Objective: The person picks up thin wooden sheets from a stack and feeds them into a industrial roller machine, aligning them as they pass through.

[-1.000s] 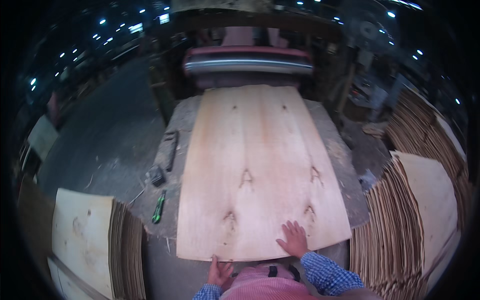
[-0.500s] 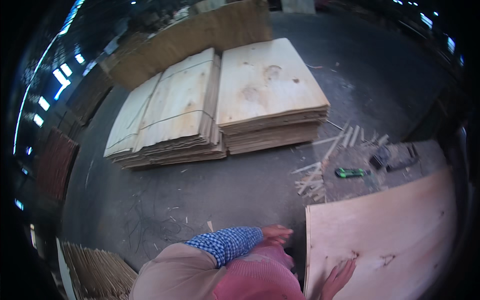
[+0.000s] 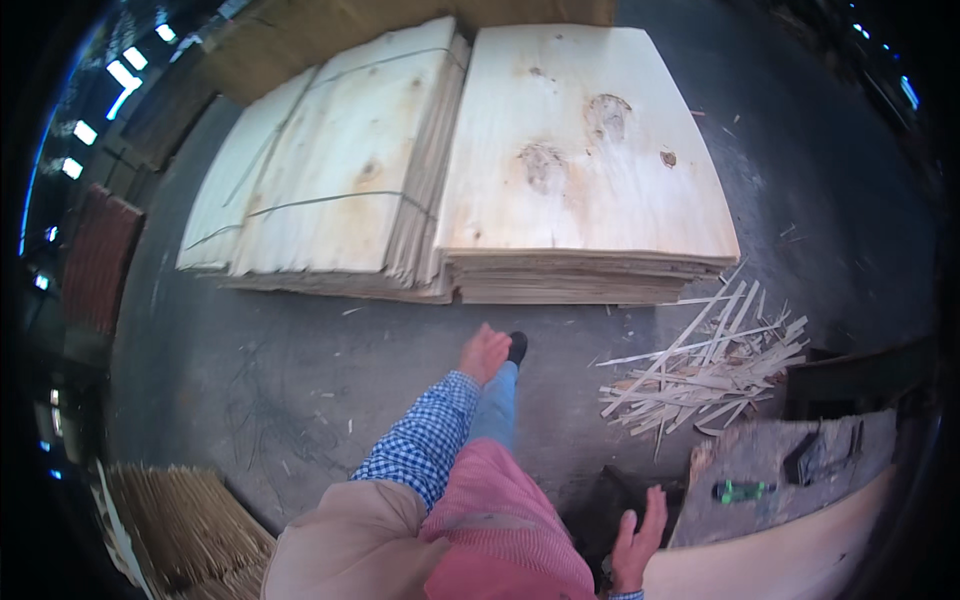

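- Head view, nearest first: my right hand (image 3: 636, 540) is at the lower edge, fingers spread and holding nothing, just beside the pale thin veneer sheet (image 3: 790, 560) lying on the grey worn table (image 3: 770, 460).
- On that table I see a small green-handled tool (image 3: 742, 490) and a dark clamp-like tool (image 3: 825, 450).
- My left hand (image 3: 484, 352), in a blue checked sleeve, hangs over the grey concrete floor (image 3: 300, 370), fingers loosely curled, gripping nothing.
- To the right on the floor lies a scatter of pale wood strips (image 3: 700, 370).
- Farther off sit a tall stack of pale veneer sheets (image 3: 580, 170) and, touching its left side, a strapped bundle of veneer sheets (image 3: 330, 170).
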The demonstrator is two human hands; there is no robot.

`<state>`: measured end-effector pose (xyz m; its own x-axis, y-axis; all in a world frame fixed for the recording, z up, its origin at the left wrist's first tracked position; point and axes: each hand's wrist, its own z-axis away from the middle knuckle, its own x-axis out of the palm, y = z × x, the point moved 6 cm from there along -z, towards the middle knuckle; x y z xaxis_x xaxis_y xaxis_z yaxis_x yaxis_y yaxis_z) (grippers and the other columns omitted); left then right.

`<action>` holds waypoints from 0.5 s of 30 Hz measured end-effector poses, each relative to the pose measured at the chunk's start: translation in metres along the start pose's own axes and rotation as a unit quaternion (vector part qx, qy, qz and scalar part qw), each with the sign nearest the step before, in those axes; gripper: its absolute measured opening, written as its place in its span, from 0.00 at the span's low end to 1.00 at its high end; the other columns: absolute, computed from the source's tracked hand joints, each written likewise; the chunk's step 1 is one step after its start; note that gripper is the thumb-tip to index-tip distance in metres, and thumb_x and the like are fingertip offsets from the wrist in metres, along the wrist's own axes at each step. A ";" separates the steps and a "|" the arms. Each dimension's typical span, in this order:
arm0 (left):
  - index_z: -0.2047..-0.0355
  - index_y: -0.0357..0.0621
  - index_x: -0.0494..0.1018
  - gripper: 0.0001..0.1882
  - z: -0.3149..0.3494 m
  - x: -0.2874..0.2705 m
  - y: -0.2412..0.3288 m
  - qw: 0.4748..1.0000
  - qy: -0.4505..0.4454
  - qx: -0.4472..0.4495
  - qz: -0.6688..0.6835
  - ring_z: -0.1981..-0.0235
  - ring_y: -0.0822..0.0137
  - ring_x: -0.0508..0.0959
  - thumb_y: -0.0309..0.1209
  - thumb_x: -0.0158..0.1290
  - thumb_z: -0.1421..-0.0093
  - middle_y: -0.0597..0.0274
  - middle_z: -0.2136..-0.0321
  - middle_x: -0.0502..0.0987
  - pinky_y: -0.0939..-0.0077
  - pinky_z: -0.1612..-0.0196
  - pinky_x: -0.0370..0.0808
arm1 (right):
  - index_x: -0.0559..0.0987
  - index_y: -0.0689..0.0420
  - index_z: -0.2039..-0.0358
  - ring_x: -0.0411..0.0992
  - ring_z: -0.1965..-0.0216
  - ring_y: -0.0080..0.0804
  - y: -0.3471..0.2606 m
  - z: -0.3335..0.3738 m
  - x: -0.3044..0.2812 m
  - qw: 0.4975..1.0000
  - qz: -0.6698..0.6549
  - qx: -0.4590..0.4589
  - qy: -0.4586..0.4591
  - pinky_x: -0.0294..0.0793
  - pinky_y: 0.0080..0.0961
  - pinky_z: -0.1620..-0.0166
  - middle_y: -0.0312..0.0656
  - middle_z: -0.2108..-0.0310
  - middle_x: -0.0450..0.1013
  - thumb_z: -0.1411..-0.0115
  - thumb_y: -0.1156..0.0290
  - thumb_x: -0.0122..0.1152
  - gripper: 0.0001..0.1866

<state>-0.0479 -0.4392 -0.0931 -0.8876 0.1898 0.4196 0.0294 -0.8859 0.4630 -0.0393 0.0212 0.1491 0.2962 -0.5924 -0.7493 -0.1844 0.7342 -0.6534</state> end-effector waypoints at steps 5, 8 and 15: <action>0.43 0.39 0.62 0.25 -0.182 0.102 0.075 0.991 0.027 -0.004 0.129 0.37 0.52 0.65 0.45 0.49 0.31 0.44 0.38 0.64 0.57 0.36 0.65 | 0.69 0.68 0.40 0.64 0.38 0.57 -0.030 -0.101 0.074 0.979 -0.037 0.173 -0.105 0.59 0.42 0.35 0.60 0.40 0.67 0.34 0.62 0.56 0.28; 0.39 0.35 0.59 0.27 -0.201 0.124 0.097 0.998 0.000 -0.009 -0.061 0.37 0.51 0.65 0.41 0.48 0.30 0.44 0.37 0.62 0.57 0.35 0.64 | 0.70 0.70 0.42 0.69 0.42 0.50 -0.040 -0.145 0.088 0.951 -0.023 0.265 -0.155 0.64 0.37 0.37 0.59 0.45 0.71 0.34 0.63 0.55 0.26; 0.44 0.34 0.63 0.22 -0.124 0.160 0.108 0.960 0.120 -0.143 0.207 0.45 0.56 0.71 0.38 0.48 0.30 0.48 0.46 0.70 0.64 0.40 0.68 | 0.75 0.67 0.45 0.72 0.45 0.51 -0.068 -0.209 0.070 0.949 0.004 0.287 -0.132 0.69 0.38 0.42 0.59 0.48 0.74 0.35 0.60 0.59 0.25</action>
<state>-0.2438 -0.5569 -0.0725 -0.9081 -0.2772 0.3138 0.3067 -0.9506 0.0479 -0.2021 -0.1398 0.1182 0.5350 -0.5384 -0.6511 0.3314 0.8426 -0.4244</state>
